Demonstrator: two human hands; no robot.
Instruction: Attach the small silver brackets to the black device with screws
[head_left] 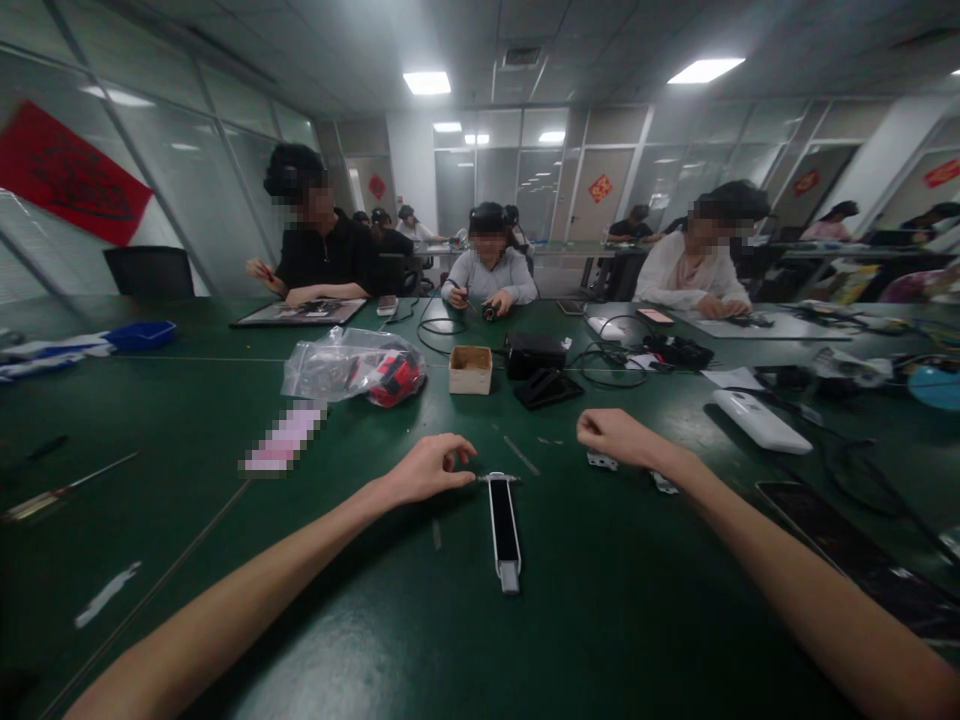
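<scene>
A slim white-framed device with a dark flat face (505,520) lies on the green table in front of me, a pale tab at its near end and a thin crosspiece at its far end. Beside that far end rests my left hand (431,470), fingers loosely curled and apart from the thumb. The thumb tip is close to the crosspiece; whether it touches, I cannot tell. To the right, my right hand (619,437) is closed with its fingertips turned down and hidden. Under it lies a small metal part (602,461), and another small metal piece (664,483) sits below the wrist.
Beyond my hands are a small cardboard box (470,378), a black box (535,355) and a plastic bag (330,365). A white case (760,421) and cables are at right. A screwdriver (67,488) lies left. Several people sit across the table.
</scene>
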